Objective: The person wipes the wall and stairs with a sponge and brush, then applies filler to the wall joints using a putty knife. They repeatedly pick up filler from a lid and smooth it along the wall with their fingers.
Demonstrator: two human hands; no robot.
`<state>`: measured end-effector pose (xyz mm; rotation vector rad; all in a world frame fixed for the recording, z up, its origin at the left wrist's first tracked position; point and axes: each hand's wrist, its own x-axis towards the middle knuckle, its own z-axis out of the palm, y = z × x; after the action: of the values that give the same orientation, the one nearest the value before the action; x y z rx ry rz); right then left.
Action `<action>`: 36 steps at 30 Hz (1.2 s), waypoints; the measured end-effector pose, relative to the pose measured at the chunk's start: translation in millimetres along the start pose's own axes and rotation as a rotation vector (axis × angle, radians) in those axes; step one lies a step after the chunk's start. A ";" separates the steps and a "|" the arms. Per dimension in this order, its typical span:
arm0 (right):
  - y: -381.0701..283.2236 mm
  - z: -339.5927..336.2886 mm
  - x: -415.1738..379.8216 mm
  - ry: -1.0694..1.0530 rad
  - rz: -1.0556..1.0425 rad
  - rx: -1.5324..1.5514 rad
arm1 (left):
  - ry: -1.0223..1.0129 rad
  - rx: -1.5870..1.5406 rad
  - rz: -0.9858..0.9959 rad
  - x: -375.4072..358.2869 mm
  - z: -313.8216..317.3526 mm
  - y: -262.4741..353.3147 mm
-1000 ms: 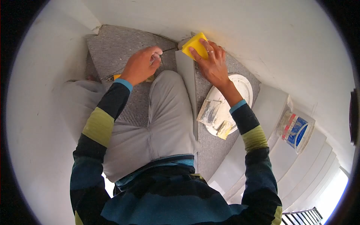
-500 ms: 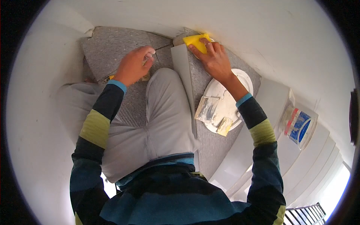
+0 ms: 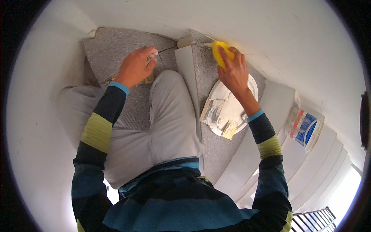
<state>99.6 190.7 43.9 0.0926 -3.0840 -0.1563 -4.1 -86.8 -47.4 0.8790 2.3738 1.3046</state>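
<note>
My right hand holds a yellow sponge against the grey step, close to the foot of the white wall. Just below this hand lies a round white lid, partly covered by my wrist. On the lid are a smeared flat blade and a small yellowish scraper. My left hand hangs over the grey floor tiles above my knees, its fingers curled together with whitish fingertips. Whether something small is between them cannot be made out.
A clear bucket with a blue and red label stands on the white stairs at the right. White walls curve around the top and left. Dark railing bars show at the bottom right.
My right hand and the yellow sponge have moved right along the wall's foot, baring the step's corner. The sponge is now turned more upright. My left hand has hardly moved.
</note>
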 end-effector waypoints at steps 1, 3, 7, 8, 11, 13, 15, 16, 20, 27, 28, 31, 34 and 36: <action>-5.9 3.3 3.5 0.018 -0.016 0.022 | -0.022 0.022 -0.020 0.6 0.2 0.4; -15.5 9.1 13.0 0.065 -0.076 0.073 | -0.047 0.047 -0.031 1.7 -0.4 -0.5; -26.8 35.8 32.4 0.152 -0.146 -0.022 | -0.035 0.028 -0.003 1.0 -0.1 -2.9; -25.4 40.1 35.6 0.151 -0.142 -0.023 | -0.030 0.030 -0.006 0.7 0.0 -3.1; -23.2 48.0 35.1 0.115 -0.107 -0.082 | -0.054 0.022 -0.066 0.2 -2.4 1.3; -15.9 45.8 32.3 0.072 -0.015 -0.095 | -0.074 0.020 -0.062 1.3 -4.2 1.4; -10.3 42.1 26.5 0.048 0.028 -0.154 | -0.086 0.023 -0.057 2.4 -7.4 -0.2; -7.4 39.6 21.9 0.019 0.068 -0.213 | -0.063 0.015 -0.030 1.4 -6.3 -1.6; -7.5 21.2 9.8 -0.029 0.196 -0.184 | -0.035 0.023 -0.002 0.7 -8.1 2.3; -42.8 30.2 36.9 0.166 0.003 0.056 | -0.097 0.074 -0.016 4.7 -2.3 5.9; -41.9 35.6 40.5 0.135 0.011 0.032 | -0.085 0.057 -0.014 5.1 -2.6 6.5; -24.4 41.7 27.3 0.102 0.067 -0.012 | -0.067 0.034 0.002 4.2 -3.4 2.4; -10.6 25.1 8.4 0.089 0.205 -0.039 | -0.047 0.023 -0.002 3.5 -7.7 0.5; -6.5 3.0 -0.3 0.114 0.313 -0.007 | -0.052 0.022 -0.009 4.9 -8.6 3.6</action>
<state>100.1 184.6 40.3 -0.3668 -2.9345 -0.1422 -11.0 -88.0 -39.5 0.8966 2.3537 1.2391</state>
